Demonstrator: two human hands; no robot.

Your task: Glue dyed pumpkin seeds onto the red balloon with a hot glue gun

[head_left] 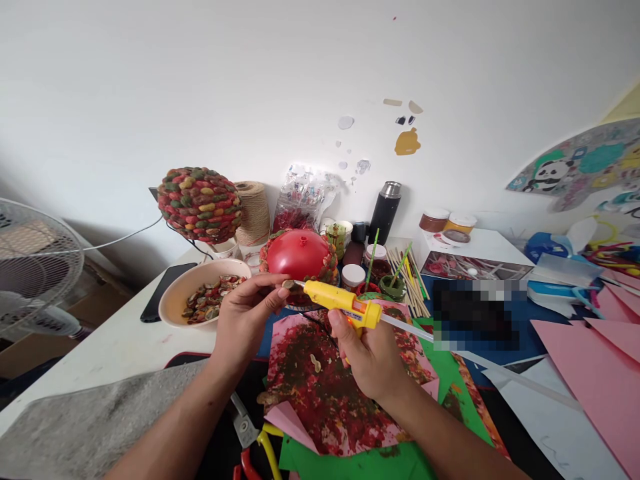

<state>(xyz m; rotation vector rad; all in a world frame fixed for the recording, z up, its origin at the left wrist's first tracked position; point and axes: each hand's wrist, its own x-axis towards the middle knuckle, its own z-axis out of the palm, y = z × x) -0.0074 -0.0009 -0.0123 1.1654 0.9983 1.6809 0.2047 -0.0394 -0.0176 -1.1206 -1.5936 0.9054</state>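
Observation:
My left hand (pixel 245 319) pinches a small peanut shell (pixel 289 285) between thumb and fingertips. My right hand (pixel 373 357) is wrapped round a yellow hot glue gun (pixel 340 303), its nozzle at the shell. A long clear glue stick (pixel 480 360) runs out of the gun's back toward the right. Just behind my hands is a red balloon (pixel 297 255) with coloured peanut shells around its lower edge. On the left, a bowl (pixel 173 303) holds painted shells (pixel 210 298). Below the gun, a loose shell (pixel 315 363) lies on paint-smeared pink paper (pixel 350 400).
A shell-covered ball (pixel 200 205) stands by a twine spool (pixel 253 213). Paint jars (pixel 353 276), sticks (pixel 407 273) and a black thermos (pixel 386 212) line the back. Pliers (pixel 246 427) and a grey cloth (pixel 105 420) lie in front; a fan (pixel 37 267) is at left.

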